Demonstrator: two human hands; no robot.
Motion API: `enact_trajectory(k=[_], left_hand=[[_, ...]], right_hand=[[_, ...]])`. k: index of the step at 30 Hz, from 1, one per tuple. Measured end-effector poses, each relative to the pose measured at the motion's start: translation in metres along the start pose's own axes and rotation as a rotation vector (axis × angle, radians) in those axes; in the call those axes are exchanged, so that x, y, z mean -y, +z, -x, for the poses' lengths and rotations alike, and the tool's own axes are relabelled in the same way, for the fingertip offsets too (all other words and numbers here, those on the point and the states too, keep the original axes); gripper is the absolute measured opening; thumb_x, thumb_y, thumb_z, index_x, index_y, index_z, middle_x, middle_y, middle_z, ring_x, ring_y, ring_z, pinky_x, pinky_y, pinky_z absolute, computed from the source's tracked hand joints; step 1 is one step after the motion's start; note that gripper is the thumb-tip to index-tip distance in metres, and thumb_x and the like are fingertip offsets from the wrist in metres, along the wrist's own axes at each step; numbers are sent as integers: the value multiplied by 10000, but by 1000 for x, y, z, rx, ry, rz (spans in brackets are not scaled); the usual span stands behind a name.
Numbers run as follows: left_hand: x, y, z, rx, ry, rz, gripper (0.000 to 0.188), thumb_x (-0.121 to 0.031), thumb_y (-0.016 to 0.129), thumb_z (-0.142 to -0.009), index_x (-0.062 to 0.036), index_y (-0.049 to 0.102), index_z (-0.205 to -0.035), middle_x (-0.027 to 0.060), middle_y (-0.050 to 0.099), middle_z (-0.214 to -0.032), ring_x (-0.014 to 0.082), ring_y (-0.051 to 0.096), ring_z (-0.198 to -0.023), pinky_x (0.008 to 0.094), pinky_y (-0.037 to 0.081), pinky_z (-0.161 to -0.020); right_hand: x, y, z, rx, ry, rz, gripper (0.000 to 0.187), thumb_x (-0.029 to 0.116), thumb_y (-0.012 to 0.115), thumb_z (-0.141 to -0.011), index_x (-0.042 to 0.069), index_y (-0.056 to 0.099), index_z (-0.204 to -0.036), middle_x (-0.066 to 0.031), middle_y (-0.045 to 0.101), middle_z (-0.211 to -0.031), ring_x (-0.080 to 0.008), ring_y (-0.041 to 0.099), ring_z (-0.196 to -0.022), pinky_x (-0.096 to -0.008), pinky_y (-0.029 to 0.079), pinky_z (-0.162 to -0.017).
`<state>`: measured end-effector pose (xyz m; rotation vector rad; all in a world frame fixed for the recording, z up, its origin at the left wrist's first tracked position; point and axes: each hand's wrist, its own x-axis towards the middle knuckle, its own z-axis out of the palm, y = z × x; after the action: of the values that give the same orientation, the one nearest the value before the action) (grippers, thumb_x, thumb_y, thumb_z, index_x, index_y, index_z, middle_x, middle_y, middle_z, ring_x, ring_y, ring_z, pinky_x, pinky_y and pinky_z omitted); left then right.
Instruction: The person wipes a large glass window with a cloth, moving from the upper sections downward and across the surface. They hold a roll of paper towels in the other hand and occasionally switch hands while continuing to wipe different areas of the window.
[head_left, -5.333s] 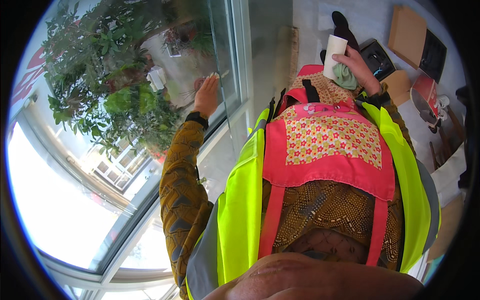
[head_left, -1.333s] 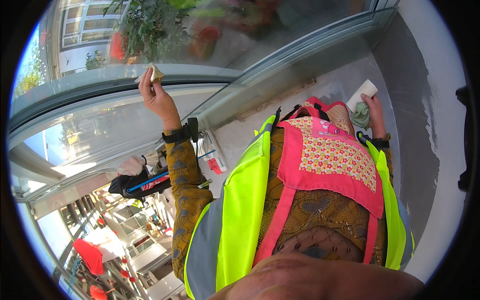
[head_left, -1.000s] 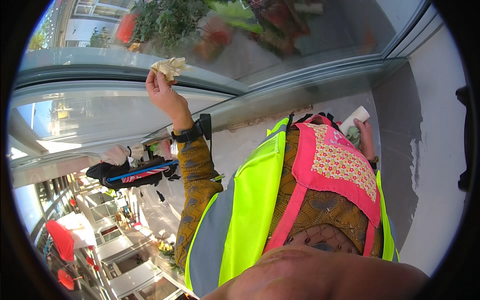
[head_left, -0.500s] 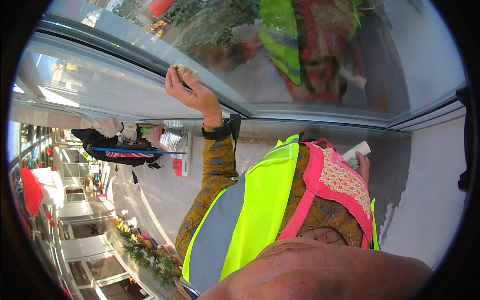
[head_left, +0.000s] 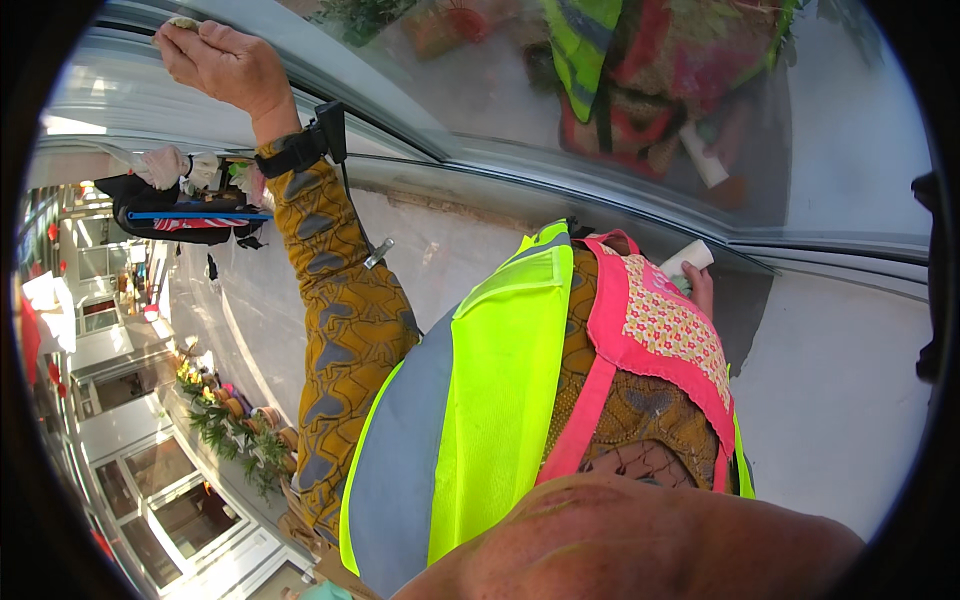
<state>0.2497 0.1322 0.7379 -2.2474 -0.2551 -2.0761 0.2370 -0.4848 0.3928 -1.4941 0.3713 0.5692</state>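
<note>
Raised toward the upper left, my left hand (head_left: pixel 232 68) is closed around a small crumpled tan wad (head_left: pixel 183 22), mostly hidden by the fingers. It is at the dark-edged window frame (head_left: pixel 330 105), beside the glass pane. I cannot tell whether the wad is a cloth or a sponge. Low beside the pink flowered apron (head_left: pixel 672 315), my right hand (head_left: pixel 701 288) grips a white cylinder (head_left: pixel 688 258). Something pale green (head_left: pixel 682 284) shows between that hand and the cylinder. The apron hides part of this hand.
The large glass pane (head_left: pixel 480 110) reflects my vest and apron. At the left, dark clothes (head_left: pixel 150 215) hang by a blue bar (head_left: pixel 200 215). Potted plants (head_left: pixel 235 435) line the lower left, near white-framed windows (head_left: pixel 165 480). A pale wall (head_left: pixel 840 370) stands at the right.
My left hand has moved up and left along the window frame, still holding the tan wad. My right hand and the white cylinder appear slightly higher and further left as the view shifts.
</note>
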Motion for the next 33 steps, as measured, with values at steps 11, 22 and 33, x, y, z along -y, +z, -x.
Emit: enact_trajectory(k=[11,22,33], left_hand=[[-22,0,250,154,-709,131,630,-334,302,-1069,68,183,-1540,256,135,-1622,383,140,-1510,415,129,-1237],[-12,34,435,61,-1777,426,709,-463,203,-1076,67,149,-1544,211,147,-1635,310,178,-1510,374,157,-1232],[-207,4,324,351,-1673,530,800,-521,263,-1065,56,3,-1556,242,-58,-1639,318,-49,-1533,403,42,-1229]], right_hand=[[24,-12,26,26,72,262,438,273,637,-906,-28,570,-1216,-114,662,-1051,-208,644,-923,-346,484,-859],[24,-30,44,-83,121,406,506,316,655,-877,-45,584,-1225,-138,680,-1059,-224,652,-941,-368,479,-875],[19,-30,17,49,98,342,500,310,654,-874,-41,569,-1220,-141,659,-1074,-218,631,-961,-350,465,-893]])
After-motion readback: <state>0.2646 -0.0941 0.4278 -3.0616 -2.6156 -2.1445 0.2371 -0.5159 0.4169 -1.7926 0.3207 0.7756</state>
